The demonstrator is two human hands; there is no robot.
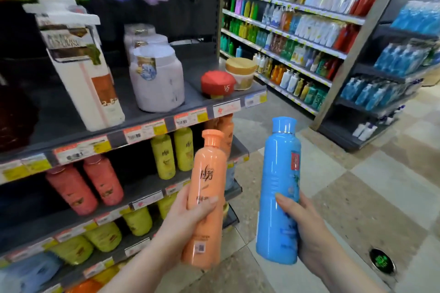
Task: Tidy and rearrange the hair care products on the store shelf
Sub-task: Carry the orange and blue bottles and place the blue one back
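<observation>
Beside shelf (133,126), left hand (183,219) gripping orange bottle (207,188), right hand (307,228) gripping blue bottle (278,188), "VS" red lid (217,83)

Two hands are in view, the left hand (183,216) and the right hand (307,226), each gripping one bottle: one orange bottle (204,200) and one blue bottle (278,188). On the near shelf unit, the top shelf (71,123) carries one tall white box (83,71), three pale lilac tubs (156,78) in a row front to back, one red-lidded jar (217,83) and one wooden-lidded jar (241,72). Below stand two red bottles (85,185) and two yellow-green bottles (172,152) side by side. The bottles on the lower shelves and across the aisle are too blurred to count.
</observation>
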